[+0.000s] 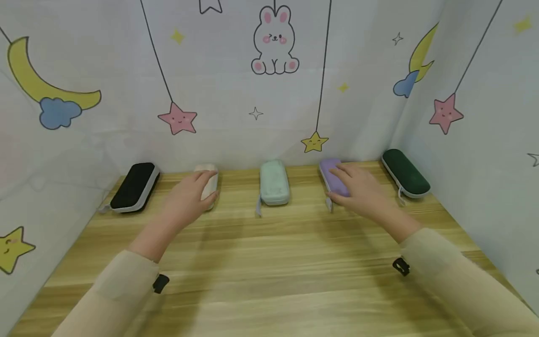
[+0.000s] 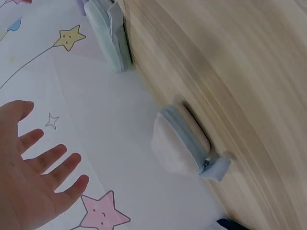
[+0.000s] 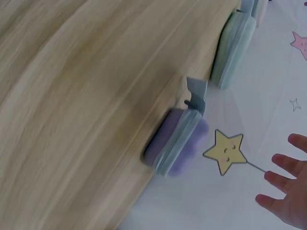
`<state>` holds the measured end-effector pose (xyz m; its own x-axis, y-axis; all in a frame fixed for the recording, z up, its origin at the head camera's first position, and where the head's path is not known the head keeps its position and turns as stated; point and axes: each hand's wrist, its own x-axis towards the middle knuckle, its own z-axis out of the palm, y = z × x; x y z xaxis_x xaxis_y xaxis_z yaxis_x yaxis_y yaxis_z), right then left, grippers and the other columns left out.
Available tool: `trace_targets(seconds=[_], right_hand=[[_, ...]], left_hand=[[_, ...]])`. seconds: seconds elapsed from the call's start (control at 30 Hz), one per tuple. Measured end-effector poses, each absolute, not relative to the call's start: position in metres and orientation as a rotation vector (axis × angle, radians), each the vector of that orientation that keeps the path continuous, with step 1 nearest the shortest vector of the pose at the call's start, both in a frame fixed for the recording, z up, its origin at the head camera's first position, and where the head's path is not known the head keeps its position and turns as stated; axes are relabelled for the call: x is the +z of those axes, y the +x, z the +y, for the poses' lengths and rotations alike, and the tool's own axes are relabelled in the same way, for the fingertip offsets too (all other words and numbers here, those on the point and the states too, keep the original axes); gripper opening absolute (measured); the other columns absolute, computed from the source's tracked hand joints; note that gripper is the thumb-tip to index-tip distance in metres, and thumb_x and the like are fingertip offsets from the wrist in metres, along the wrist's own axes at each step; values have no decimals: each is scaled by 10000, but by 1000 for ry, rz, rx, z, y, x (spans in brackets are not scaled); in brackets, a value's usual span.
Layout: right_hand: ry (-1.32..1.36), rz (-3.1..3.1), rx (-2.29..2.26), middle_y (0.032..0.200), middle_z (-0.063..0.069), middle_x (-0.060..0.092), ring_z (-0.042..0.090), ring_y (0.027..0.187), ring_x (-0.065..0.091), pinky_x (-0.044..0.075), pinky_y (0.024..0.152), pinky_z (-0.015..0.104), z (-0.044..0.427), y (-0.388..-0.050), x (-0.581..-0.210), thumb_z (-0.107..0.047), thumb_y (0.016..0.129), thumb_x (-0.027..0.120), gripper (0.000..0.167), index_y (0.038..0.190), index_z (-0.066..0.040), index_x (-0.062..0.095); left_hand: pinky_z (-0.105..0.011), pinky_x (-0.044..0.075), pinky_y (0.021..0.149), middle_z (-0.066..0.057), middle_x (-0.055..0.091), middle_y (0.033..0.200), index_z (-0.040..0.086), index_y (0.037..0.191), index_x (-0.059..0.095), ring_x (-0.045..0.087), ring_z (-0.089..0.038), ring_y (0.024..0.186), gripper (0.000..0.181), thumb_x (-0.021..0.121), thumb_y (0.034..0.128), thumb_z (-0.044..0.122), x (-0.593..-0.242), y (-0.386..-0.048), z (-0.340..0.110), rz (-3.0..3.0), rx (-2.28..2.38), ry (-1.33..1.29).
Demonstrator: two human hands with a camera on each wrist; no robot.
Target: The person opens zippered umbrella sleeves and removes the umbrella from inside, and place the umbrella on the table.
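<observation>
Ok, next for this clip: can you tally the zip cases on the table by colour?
Black case: 1
Cream case: 1
Mint green case: 1
Purple case: 1
Dark green case: 1
Total: 5

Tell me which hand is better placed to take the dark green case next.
Probably the right hand: it hovers over the purple case, the dark green case's neighbour. The left hand is farther off, over the cream case. Both look empty.
</observation>
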<state>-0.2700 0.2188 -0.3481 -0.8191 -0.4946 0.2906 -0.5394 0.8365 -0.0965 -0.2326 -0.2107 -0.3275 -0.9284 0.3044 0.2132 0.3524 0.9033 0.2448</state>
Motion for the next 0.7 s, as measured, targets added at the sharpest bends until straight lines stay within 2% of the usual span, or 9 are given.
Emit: trace_targets(seconds=[0.23, 0.5, 0.7], right_hand=[[870, -2706, 226, 1322, 157, 561, 371, 1202, 514, 379, 1004, 542, 197, -272, -354, -453, 911, 635, 591, 1341, -53, 565], [946, -2716, 182, 1243, 117, 620, 325, 1147, 566, 429, 968, 500, 177, -276, -364, -429, 904, 655, 518, 1263, -57, 630], [1013, -2737, 170, 1198, 117, 640, 321, 1114, 584, 462, 933, 476, 165, -277, -367, -384, 911, 660, 459, 1226, -50, 651]], left_hand=[[-488, 426, 984, -148, 571, 1330, 26, 1368, 523, 535, -335, 1207, 449, 566, 994, 270, -332, -241, -178, -2943, -522, -598], [-450, 486, 907, -114, 611, 1275, 54, 1338, 563, 591, -288, 1132, 413, 573, 992, 280, -340, -249, -151, -3007, -567, -626], [-427, 503, 870, -104, 646, 1202, 80, 1332, 561, 625, -277, 1056, 446, 622, 963, 322, -358, -263, -136, -3110, -418, -602]])
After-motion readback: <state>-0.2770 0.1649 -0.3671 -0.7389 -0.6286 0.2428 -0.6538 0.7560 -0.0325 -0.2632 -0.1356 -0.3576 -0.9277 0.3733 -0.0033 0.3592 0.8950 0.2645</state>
